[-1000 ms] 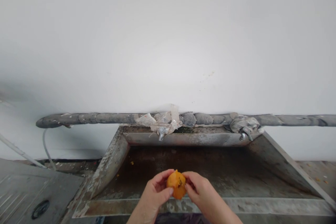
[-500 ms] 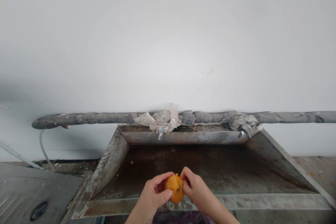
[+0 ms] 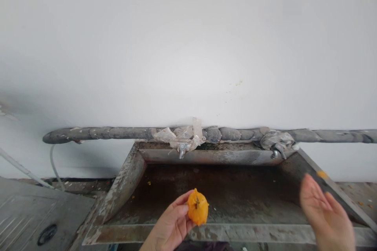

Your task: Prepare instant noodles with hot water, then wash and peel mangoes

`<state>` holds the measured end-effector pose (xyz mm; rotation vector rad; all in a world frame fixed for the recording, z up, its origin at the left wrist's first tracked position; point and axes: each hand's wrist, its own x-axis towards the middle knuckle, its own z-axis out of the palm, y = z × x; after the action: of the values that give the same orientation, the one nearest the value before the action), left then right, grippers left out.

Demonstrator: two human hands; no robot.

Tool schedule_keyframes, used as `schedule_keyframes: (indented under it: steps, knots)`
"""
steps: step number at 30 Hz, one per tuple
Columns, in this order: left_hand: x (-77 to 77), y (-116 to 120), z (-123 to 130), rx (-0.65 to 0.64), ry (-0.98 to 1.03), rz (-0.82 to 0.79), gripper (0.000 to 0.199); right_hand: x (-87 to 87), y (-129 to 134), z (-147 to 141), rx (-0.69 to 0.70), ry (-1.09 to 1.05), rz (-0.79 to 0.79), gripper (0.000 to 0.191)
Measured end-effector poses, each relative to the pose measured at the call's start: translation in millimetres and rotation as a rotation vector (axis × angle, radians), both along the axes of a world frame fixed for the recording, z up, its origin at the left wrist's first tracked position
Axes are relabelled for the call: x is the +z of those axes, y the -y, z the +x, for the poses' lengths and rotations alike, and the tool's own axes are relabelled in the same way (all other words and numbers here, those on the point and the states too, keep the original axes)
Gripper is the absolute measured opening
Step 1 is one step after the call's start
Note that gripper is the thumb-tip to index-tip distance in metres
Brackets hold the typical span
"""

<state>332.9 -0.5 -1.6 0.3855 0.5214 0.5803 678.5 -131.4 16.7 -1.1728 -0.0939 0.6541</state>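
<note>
My left hand (image 3: 174, 219) grips a small orange fruit (image 3: 198, 208) between thumb and fingers over the front of a metal trough (image 3: 247, 232). The fruit has a ragged surface and a dark mark at its middle; its exact kind is unclear. Off to the right, over the trough's right end, my right hand (image 3: 325, 210) is open, fingers stretched out and slightly blurred. A small orange scrap (image 3: 322, 174) shows just beyond its fingertips, apart from the hand.
A wrapped grey pipe (image 3: 108, 133) runs along the white wall (image 3: 188, 47). Two taps, a left one (image 3: 182, 150) and a right one (image 3: 277, 151), hang over the trough's back edge. At left is a metal panel (image 3: 29, 208) with a dark ring. Orange bits (image 3: 365, 205) lie at far right.
My right hand has left the fruit, swung far to the right and opened. An orange scrap now shows beside it. My left hand still holds the fruit, now turned to show its dark middle.
</note>
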Motion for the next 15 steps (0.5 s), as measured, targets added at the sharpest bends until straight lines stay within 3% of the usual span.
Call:
schedule_keyframes:
  steps: [1, 3, 5, 6, 8, 11, 15]
  knots:
    - [1.0, 0.4, 1.0, 0.005, -0.009, 0.018, 0.037, 1.8, 4.2, 11.2, -0.175, -0.066, 0.041, 0.038]
    - [3.1, 0.9, 4.5, 0.000, -0.019, 0.063, 0.039, 4.4, 1.0, 5.1, -0.264, -0.195, 0.065, 0.041]
    - [5.6, 1.4, 9.3, -0.023, -0.032, 0.105, 0.041, 5.7, -13.5, -33.6, -0.004, -0.135, -0.005, 0.021]
    - [7.2, 1.9, 11.7, -0.031, -0.043, 0.129, 0.041, 6.4, -22.6, -59.4, 0.247, 0.004, -0.030, 0.019]
    - [10.8, 3.6, 15.6, -0.042, -0.075, 0.182, 0.042, 8.9, -39.3, -109.7, 0.636, 0.323, -0.155, 0.030]
    - [16.0, 7.1, 17.5, -0.036, -0.129, 0.250, 0.043, 15.0, -52.1, -155.8, 0.870, 0.706, -0.315, 0.025]
    - [18.8, 8.0, 13.8, -0.024, -0.196, 0.307, 0.046, 21.5, -52.7, -165.2, 0.997, 0.939, -0.391, 0.019]
